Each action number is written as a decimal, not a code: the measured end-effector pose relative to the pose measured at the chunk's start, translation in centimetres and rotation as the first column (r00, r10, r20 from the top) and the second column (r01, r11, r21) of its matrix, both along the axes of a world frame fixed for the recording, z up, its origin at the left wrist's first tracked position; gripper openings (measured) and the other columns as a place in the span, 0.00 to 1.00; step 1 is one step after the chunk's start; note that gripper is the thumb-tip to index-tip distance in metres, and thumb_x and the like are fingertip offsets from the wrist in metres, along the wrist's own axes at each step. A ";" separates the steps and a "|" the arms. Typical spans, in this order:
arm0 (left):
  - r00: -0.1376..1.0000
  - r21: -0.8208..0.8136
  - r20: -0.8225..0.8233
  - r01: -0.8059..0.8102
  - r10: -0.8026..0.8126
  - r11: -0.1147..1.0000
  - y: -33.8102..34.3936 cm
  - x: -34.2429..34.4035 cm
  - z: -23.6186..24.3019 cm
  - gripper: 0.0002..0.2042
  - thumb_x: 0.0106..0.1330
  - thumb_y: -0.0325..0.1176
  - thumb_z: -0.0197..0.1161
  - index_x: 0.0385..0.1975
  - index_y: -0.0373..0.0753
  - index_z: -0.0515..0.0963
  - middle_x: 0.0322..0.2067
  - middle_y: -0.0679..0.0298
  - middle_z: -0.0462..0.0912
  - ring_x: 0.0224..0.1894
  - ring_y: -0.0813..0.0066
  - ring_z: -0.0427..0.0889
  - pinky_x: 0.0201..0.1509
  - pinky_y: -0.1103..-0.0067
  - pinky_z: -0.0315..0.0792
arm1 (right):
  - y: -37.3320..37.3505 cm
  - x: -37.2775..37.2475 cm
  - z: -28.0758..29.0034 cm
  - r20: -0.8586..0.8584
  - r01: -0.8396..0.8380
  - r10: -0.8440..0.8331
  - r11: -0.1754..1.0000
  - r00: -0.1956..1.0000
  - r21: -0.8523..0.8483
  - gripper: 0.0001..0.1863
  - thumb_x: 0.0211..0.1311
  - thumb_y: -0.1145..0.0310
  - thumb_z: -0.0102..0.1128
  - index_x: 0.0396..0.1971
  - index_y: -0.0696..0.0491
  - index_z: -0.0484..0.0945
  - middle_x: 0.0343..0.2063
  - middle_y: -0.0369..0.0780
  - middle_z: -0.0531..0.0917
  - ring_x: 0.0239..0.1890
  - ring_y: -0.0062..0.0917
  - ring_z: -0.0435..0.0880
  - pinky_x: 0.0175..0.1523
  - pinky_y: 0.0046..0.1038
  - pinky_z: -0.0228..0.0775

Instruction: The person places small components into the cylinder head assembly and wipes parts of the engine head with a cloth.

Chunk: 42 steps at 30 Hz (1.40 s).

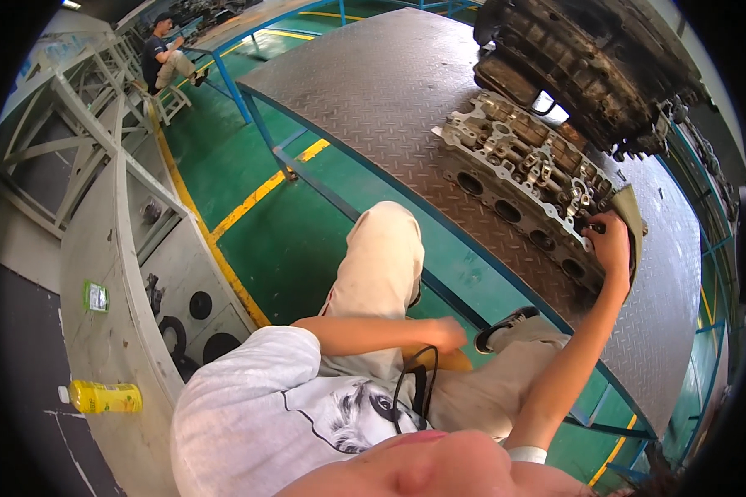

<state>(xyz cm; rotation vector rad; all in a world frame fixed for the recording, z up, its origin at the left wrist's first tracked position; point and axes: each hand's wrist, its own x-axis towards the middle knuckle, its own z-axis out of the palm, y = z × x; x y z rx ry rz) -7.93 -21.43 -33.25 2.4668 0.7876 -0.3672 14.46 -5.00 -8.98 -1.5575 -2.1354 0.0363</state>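
Note:
An engine cylinder head (529, 178) with a row of round ports along its near side lies on the steel-topped workbench (356, 83). My right hand (612, 244) reaches to its right end, fingers bent together at the metal. Something dark shows at the fingertips, too small to name. An olive cloth (630, 211) hangs over that end, right beside the hand. Over my lap is my left hand (448, 334), smeared by motion, so its fingers cannot be made out. A black cord (402, 381) loops just below it.
A large dark engine block (597, 66) stands behind the cylinder head. To my left, a pale bench (99, 356) carries a yellow-labelled bottle (104, 397) and a small green packet (95, 296). Round black parts (201, 305) lie nearby. Another person (164, 54) sits far left.

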 end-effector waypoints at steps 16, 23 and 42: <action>0.999 0.013 0.031 0.034 -0.034 0.999 -0.1 0.7 -0.4 0.11 0.55 0.39 0.62 0.28 0.37 0.79 0.27 0.55 0.81 0.33 0.55 0.81 0.35 0.65 0.73 | 0.4 0.9 -0.6 -0.020 0.016 -0.017 0.999 1.000 -0.049 0.11 0.52 0.67 0.62 0.30 0.60 0.75 0.25 0.49 0.77 0.30 0.42 0.76 0.37 0.35 0.65; 0.999 0.051 0.054 0.001 -0.004 0.999 0.1 -0.4 0.9 0.08 0.51 0.35 0.60 0.26 0.37 0.79 0.27 0.53 0.81 0.32 0.54 0.81 0.34 0.65 0.73 | 1.4 0.3 -0.6 -0.044 0.003 -0.007 0.996 0.999 -0.094 0.14 0.55 0.62 0.63 0.28 0.59 0.76 0.24 0.44 0.79 0.26 0.31 0.74 0.34 0.32 0.66; 0.997 -0.001 0.071 0.037 -0.037 0.999 0.1 -0.5 1.9 0.13 0.58 0.38 0.57 0.38 0.37 0.74 0.34 0.54 0.79 0.41 0.55 0.76 0.47 0.65 0.67 | 0.6 1.9 1.4 -0.110 0.221 -0.228 0.972 0.967 -0.076 0.13 0.49 0.63 0.65 0.27 0.58 0.80 0.25 0.45 0.81 0.27 0.36 0.78 0.36 0.33 0.69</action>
